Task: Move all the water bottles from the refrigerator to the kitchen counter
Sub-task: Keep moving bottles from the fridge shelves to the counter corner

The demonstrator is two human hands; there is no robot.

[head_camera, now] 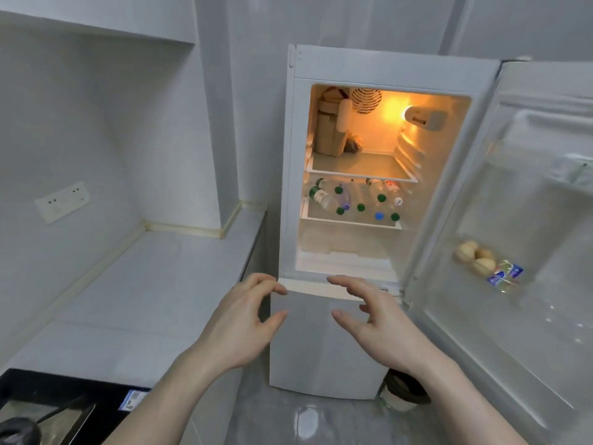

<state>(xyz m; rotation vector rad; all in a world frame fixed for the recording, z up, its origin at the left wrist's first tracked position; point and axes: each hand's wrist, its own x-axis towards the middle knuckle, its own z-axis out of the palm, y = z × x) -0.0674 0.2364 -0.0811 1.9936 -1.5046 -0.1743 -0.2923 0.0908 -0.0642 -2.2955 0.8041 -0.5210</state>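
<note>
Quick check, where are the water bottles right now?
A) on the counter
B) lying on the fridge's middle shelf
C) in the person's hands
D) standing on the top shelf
B: the water bottles lie on their sides on the middle shelf of the open refrigerator; both hands are empty.

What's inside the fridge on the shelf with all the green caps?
Water bottles lie on their sides on the middle shelf of the refrigerator, mostly green-capped, one with a blue cap. They overlap, so an exact count and anything behind them is hidden.
</note>
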